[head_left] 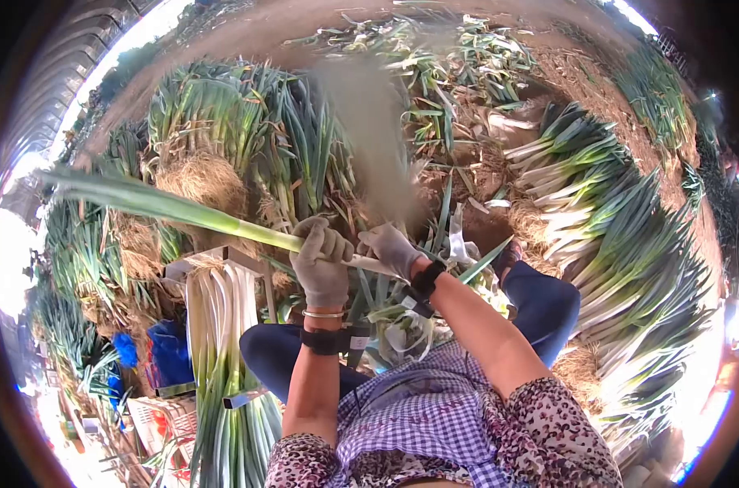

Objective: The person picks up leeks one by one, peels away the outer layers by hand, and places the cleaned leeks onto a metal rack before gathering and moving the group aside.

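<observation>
the left hand (322, 256), in a pale grey fabric glove, grips a long green-and-white leek (260, 234) ahead of the purple-and-white checked apron (426, 411); the similarly gloved right hand (391, 249) has its grip closed near the leek's pale end. a white-stemmed leek bundle (223, 325) lies left of the apron.

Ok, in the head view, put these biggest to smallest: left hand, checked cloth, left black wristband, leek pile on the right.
Right-side leek pile
Checked cloth
Left hand
Left black wristband
</observation>
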